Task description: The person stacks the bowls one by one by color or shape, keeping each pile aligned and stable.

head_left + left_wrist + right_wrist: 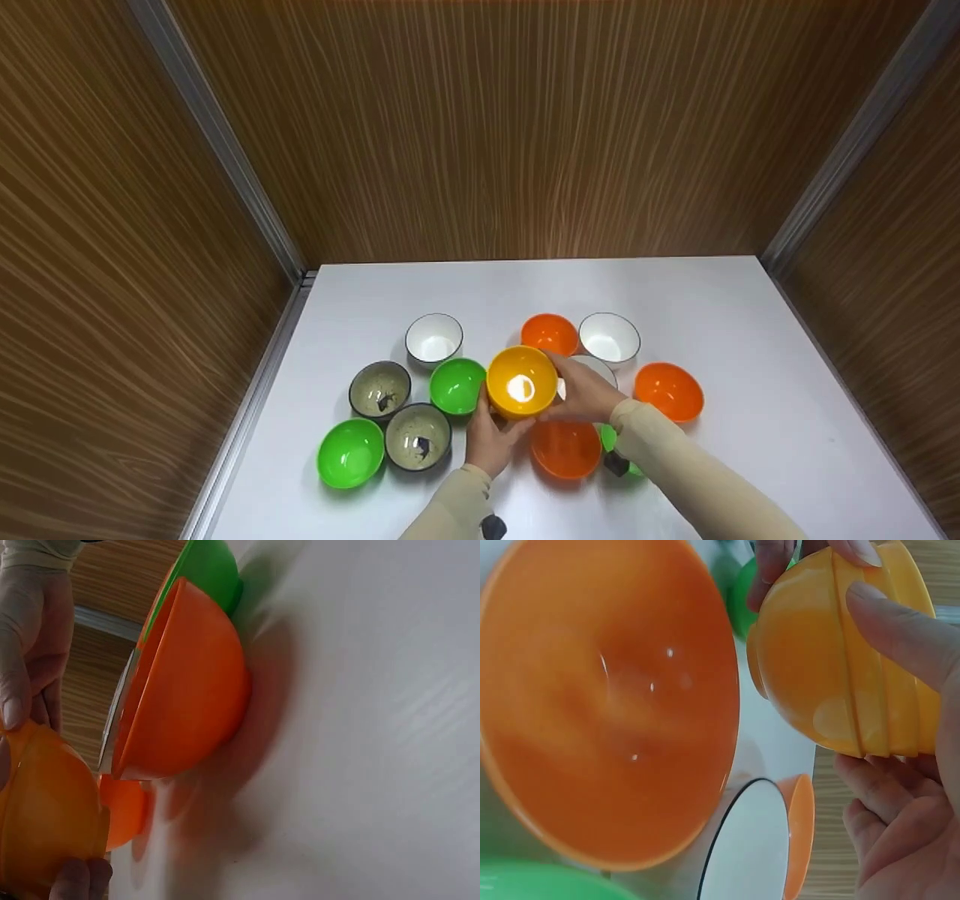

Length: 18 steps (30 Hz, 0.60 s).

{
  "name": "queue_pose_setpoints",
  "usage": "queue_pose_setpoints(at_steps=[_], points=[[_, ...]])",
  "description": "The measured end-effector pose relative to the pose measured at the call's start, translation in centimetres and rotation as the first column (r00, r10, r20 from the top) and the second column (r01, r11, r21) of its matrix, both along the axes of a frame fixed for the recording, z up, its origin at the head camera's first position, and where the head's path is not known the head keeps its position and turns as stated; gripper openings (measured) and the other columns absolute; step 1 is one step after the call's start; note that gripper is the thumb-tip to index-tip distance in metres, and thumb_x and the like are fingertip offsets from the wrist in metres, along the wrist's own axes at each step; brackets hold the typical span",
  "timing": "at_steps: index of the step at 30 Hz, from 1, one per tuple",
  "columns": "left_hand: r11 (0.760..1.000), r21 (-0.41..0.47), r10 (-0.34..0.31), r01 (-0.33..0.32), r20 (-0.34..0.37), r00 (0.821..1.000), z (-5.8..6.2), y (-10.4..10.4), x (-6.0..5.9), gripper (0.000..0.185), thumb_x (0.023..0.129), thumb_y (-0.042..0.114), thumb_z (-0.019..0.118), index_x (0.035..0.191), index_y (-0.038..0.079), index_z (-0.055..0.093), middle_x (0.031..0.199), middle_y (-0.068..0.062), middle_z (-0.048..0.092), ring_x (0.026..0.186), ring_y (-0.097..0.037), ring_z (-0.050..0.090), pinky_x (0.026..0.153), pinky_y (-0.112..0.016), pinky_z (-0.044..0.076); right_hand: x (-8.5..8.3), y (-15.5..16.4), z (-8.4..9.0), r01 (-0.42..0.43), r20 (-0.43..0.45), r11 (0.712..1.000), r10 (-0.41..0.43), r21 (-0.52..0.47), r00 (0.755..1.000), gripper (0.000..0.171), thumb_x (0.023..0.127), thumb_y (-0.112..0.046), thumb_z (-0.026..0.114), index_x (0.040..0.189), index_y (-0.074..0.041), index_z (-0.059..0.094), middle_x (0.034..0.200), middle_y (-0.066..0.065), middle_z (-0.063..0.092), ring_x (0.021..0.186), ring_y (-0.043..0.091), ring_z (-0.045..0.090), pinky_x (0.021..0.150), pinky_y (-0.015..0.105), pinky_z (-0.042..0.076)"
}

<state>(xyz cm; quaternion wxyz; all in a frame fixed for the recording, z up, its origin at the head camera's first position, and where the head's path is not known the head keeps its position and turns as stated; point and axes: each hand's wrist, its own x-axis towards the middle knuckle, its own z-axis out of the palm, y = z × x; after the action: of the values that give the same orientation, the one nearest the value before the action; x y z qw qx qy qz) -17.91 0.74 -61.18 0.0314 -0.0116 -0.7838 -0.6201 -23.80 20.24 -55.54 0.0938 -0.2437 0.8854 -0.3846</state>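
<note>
Leftmost on the white counter (750, 330): green bowl (350, 452), then two grey speckled bowls (380, 388) (418, 436) touching each other, a white bowl (434, 338) behind them, another green bowl (457, 385) just beside the stack. Left hand (491, 439) under and against the near-left side of the yellow bowl stack (521, 381), fingers curled on it (grip closed on the stack); in the left wrist view a thumb tip and fingers (30, 645) seen on the yellow wall (45, 817). Stack held above the counter, centre of the bowl cluster, opening toward the head camera; right wrist view shows several nested rims (862, 660). Right hand (589, 391) on the stack's right side, fingers (900, 630) wrapped over the rims, grip closed on it too. Below the hands an orange bowl (566, 448) upright on the counter, large in both wrist views (187, 690) (604, 697). Behind: small orange bowl (550, 334), white bowl with dark rim (609, 337), another white one partly hidden by the right hand (600, 367). Green bowl mostly hidden under the right sleeve (609, 437). Rightmost: orange bowl (668, 391), apart from the hands.
</note>
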Motion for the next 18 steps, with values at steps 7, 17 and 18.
queue_pose_setpoints(at_steps=[7,17,18], points=[[0.999,0.043,-0.007,0.004,0.062,0.998,-0.2,0.7,-1.0,0.091,0.076,0.027,0.081,0.149,0.012,0.028,0.147,-0.010,0.040,0.130,-0.026,0.044,0.103,-0.032,0.044,-0.6,0.5,-0.5,0.076,0.029,0.997,-0.077,0.032,0.997,0.100,0.060,-0.054,0.085,0.145,-0.042,0.033,0.137,-0.024,0.046,0.122,0.009,0.049,0.105,0.047,0.041],[1.000,0.026,-0.010,0.008,0.065,0.998,-1.2,1.1,-2.0,0.086,0.076,0.029,0.081,0.144,0.007,0.034,0.140,-0.011,0.048,0.121,-0.024,0.051,0.101,-0.032,0.046,-1.2,0.7,-1.7,0.142,0.078,0.988,-0.146,0.054,0.986,0.110,0.059,-0.054,0.085,0.151,-0.030,0.030,0.144,-0.011,0.046,0.124,0.020,0.050,0.105,0.051,0.040],[1.000,0.028,-0.011,0.009,0.069,0.998,-1.3,1.1,-2.1,0.085,0.076,0.029,0.081,0.144,0.008,0.035,0.139,-0.011,0.048,0.121,-0.023,0.051,0.101,-0.032,0.046,-1.2,0.7,-1.8,0.146,0.079,0.988,-0.151,0.057,0.985,0.111,0.059,-0.054,0.085,0.151,-0.029,0.029,0.144,-0.009,0.046,0.124,0.020,0.050,0.105,0.052,0.040]])
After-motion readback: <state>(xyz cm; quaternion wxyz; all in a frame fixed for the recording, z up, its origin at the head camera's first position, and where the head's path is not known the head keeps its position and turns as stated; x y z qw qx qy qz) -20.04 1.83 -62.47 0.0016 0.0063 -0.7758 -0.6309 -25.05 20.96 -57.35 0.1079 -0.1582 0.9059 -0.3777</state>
